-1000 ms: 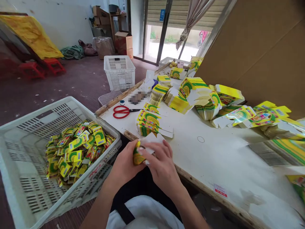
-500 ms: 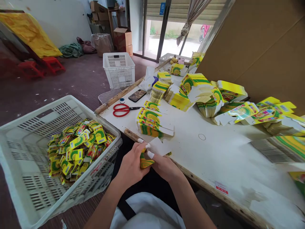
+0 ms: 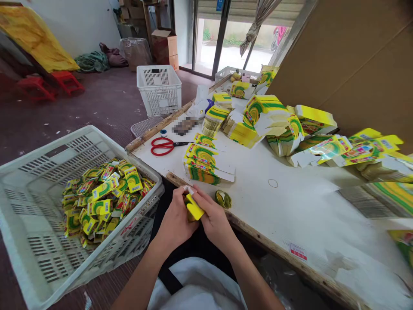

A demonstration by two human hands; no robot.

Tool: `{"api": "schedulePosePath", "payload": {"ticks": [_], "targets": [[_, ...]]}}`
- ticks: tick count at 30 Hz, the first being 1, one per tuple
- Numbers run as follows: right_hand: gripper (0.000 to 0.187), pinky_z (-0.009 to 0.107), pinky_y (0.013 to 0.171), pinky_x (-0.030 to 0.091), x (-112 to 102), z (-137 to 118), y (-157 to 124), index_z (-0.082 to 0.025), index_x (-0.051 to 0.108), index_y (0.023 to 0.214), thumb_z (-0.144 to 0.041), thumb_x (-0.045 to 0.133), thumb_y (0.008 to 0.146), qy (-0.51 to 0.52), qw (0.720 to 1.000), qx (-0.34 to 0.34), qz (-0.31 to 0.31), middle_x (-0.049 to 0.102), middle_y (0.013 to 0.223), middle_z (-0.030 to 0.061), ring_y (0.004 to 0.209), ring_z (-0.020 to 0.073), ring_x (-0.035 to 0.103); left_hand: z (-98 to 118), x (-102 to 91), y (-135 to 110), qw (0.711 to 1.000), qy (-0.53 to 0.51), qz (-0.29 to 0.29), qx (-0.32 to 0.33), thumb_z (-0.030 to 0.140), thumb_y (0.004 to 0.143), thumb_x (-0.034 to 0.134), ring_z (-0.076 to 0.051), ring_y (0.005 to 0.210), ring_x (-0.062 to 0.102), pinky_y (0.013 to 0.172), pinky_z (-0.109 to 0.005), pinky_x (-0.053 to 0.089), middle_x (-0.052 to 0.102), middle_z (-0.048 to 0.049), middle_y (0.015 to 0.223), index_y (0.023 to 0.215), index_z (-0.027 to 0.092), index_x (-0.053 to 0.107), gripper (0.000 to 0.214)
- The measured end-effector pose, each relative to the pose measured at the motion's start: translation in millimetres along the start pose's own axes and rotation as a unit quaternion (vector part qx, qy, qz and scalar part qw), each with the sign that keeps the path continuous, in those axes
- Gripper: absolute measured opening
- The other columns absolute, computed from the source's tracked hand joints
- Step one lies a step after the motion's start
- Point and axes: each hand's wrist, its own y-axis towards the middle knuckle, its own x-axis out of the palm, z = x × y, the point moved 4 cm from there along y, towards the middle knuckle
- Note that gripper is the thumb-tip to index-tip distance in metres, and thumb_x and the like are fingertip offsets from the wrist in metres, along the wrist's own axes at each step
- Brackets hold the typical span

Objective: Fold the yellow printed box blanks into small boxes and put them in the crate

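Observation:
Both hands meet at the table's near edge around one small yellow box [image 3: 194,209]. My left hand [image 3: 176,221] grips it from the left and my right hand [image 3: 215,219] pinches it from the right, fingers closed on it. Just beyond my right hand a small green and yellow coil [image 3: 223,198] lies on the white table [image 3: 290,206]. A stack of flat yellow-green box blanks [image 3: 203,165] sits right behind my hands. To my left stands a white plastic crate [image 3: 38,241] with a heap of folded yellow boxes [image 3: 103,198] in it.
Red scissors [image 3: 164,145] and a blurred dark object [image 3: 185,125] lie at the table's far left. Several piles of box blanks [image 3: 258,125] cover the back of the table in front of a brown cardboard sheet [image 3: 355,64]. Another white crate [image 3: 159,89] stands on the floor.
The white flap that stuck up between my hands is now folded in, and the box shows a plain yellow face. The green and yellow coil now lies on the table beside my right hand.

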Motion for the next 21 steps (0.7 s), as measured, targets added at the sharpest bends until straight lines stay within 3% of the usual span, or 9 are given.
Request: {"api": "schedulePosePath", "payload": {"ticks": [3,5,7,12,17,21], "targets": [[0.059,0.045,0.113,0.037,-8,8,-1,-0.032,0.041,0.145,-0.009,0.044,0.091,0.0,0.999,-0.009,0.036,0.042,0.151,0.0068,0.139,0.0225,0.04,-1,-11.6,1,0.997,0.079,-0.004,0.002,0.017,0.061,0.069,-0.029,0.099,0.061,0.086,-0.047,0.051,0.061,-0.01,0.107,0.113,0.02,0.05,0.056],[0.061,0.045,0.112,0.038,-9,8,-1,-0.032,0.037,0.147,-0.014,0.051,0.091,-0.018,1.0,-0.02,-0.002,0.032,0.157,0.0074,0.142,0.024,0.035,0,-18.1,2,0.994,0.102,-0.012,0.023,0.021,0.063,0.072,-0.028,0.094,0.063,0.082,-0.043,0.051,0.063,-0.0074,0.099,0.107,0.021,0.053,0.048],[0.056,0.043,0.109,0.041,-10,6,-2,-0.032,0.043,0.144,-0.014,0.052,0.091,-0.037,0.998,-0.029,-0.036,0.026,0.159,0.0072,0.142,0.0245,0.034,2,-22.0,3,0.992,0.114,-0.013,0.045,0.024,0.064,0.073,-0.027,0.09,0.064,0.079,-0.039,0.052,0.065,-0.0066,0.096,0.106,0.021,0.055,0.046],[0.037,0.043,0.105,0.045,-16,5,0,-0.027,0.066,0.118,-0.01,0.046,0.091,-0.081,0.995,-0.03,-0.049,0.042,0.151,0.0111,0.136,0.0238,0.045,7,-23.6,6,0.99,0.122,-0.028,0.062,0.031,0.065,0.076,-0.027,0.088,0.067,0.076,-0.037,0.053,0.069,-0.0073,0.095,0.107,0.021,0.057,0.047],[0.046,0.046,0.104,0.045,-17,2,3,-0.023,0.055,0.13,-0.008,0.05,0.087,-0.102,0.993,-0.021,-0.063,0.041,0.15,0.0157,0.136,0.0253,0.044,11,-27.6,12,0.986,0.137,-0.053,0.075,0.032,0.064,0.077,-0.028,0.092,0.067,0.08,-0.039,0.053,0.07,-0.0089,0.102,0.111,0.021,0.059,0.052],[0.029,0.046,0.105,0.044,-17,0,4,-0.02,0.06,0.115,-0.011,0.045,0.092,-0.093,0.994,-0.031,-0.048,0.041,0.149,0.0171,0.137,0.0252,0.043,12,-30.7,16,0.982,0.154,-0.083,0.072,0.036,0.065,0.077,-0.029,0.092,0.068,0.079,-0.04,0.054,0.07,-0.011,0.104,0.11,0.018,0.061,0.051]]}}
